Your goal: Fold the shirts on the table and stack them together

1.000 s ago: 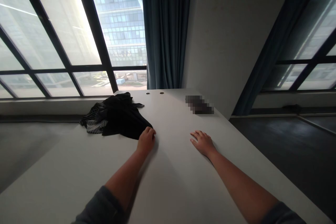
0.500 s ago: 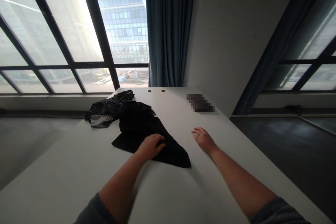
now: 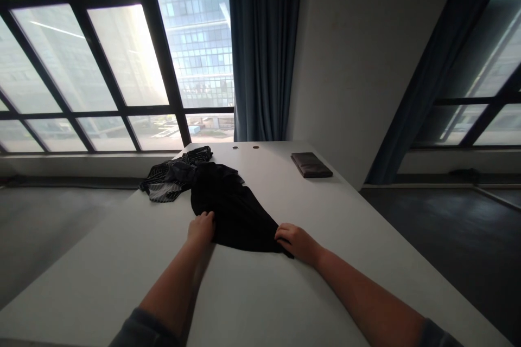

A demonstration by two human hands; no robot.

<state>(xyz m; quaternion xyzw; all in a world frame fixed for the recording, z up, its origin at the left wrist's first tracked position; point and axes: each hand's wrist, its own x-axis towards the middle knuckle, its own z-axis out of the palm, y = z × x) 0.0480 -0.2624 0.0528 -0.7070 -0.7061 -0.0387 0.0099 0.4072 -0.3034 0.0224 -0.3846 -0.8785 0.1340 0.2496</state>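
Note:
A black garment [image 3: 240, 217] lies spread on the white table [image 3: 252, 298], its exact kind not clear from its shape. My left hand [image 3: 202, 226] grips its near left edge with curled fingers. At the right corner of the cloth, my right hand [image 3: 296, 241] has its fingers closed on the fabric, and a small tip of black sticks out below them. Behind the black garment, and partly under it, lies a crumpled dark garment with white stripes [image 3: 165, 181].
A flat, folded dark brown item [image 3: 311, 165] rests near the table's right edge. Two round holes [image 3: 255, 147] sit at the far end. Beyond stand a blue curtain [image 3: 262, 54], a wall [image 3: 345, 65] and windows [image 3: 199, 49].
My left hand has moved left to the cloth's left edge. My right hand has come in from the bare table to the right corner and closed on it. The view has tilted up slightly.

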